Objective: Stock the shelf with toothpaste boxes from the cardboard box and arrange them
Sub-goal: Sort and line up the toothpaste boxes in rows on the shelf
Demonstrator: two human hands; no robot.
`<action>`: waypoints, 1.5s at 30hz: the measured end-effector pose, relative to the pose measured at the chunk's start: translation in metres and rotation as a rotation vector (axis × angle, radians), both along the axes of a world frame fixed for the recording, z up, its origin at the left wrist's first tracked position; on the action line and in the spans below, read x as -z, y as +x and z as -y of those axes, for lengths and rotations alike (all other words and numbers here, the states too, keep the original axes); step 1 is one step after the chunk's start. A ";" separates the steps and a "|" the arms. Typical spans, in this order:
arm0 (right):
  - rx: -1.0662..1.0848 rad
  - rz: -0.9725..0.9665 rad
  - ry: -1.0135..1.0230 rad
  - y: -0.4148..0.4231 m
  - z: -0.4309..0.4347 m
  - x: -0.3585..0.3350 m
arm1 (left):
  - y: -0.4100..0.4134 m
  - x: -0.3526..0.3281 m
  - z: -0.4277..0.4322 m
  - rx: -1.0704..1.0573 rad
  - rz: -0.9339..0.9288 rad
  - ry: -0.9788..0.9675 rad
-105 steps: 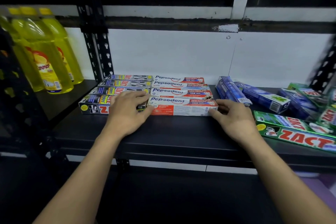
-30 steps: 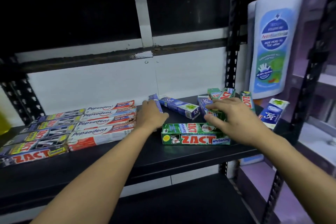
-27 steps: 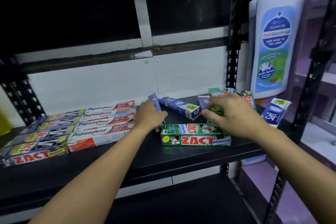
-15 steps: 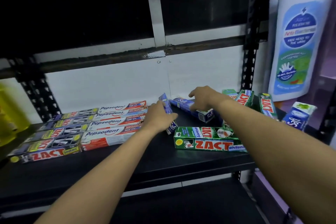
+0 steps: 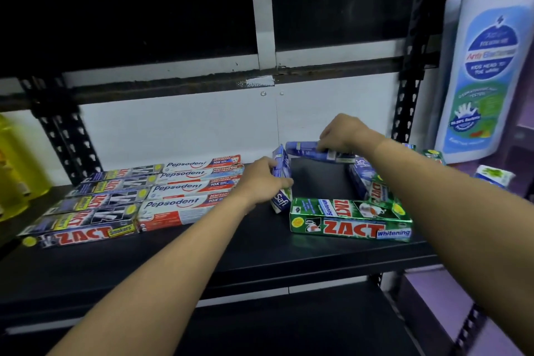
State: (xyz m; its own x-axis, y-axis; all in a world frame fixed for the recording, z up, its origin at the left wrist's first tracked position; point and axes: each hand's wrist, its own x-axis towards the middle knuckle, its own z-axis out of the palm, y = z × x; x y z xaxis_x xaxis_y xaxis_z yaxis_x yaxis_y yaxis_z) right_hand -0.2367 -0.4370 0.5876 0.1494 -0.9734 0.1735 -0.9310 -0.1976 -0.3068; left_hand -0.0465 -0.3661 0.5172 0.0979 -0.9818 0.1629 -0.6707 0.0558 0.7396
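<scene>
View down onto a black metal shelf (image 5: 231, 248) from head height, two bare arms reaching in. At left, already squared up: dark ZACT boxes (image 5: 95, 202) and red-and-white Pepsodent boxes (image 5: 187, 188), lying flat in rows, long axes left to right. Left grip (image 5: 260, 182), a bare hand, curled round a blue Safi box (image 5: 279, 199) tipped up on its narrow side, long axis running back to front, printed end towards the viewer. Probably steadied there for turning into line beside the Pepsodent rows. Right grip (image 5: 344, 131) pinching a second blue box (image 5: 306, 149) at the rear, seemingly raised off the shelf, long axis left to right, likely for pairing with its match. At front right, a green ZACT Whitening box (image 5: 349, 220) lying flat, loose boxes (image 5: 372, 185) jumbled behind it. Cardboard box out of view.
</scene>
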 end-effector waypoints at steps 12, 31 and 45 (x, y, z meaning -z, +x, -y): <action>0.002 0.097 -0.105 -0.108 0.001 -0.002 | -0.013 0.001 0.019 0.074 -0.136 0.047; -0.019 0.075 -0.140 -0.125 0.036 0.010 | -0.020 0.008 0.032 -0.029 -0.092 0.099; -0.012 0.192 -0.240 -0.090 -0.006 0.009 | -0.020 0.018 0.026 0.027 -0.193 0.069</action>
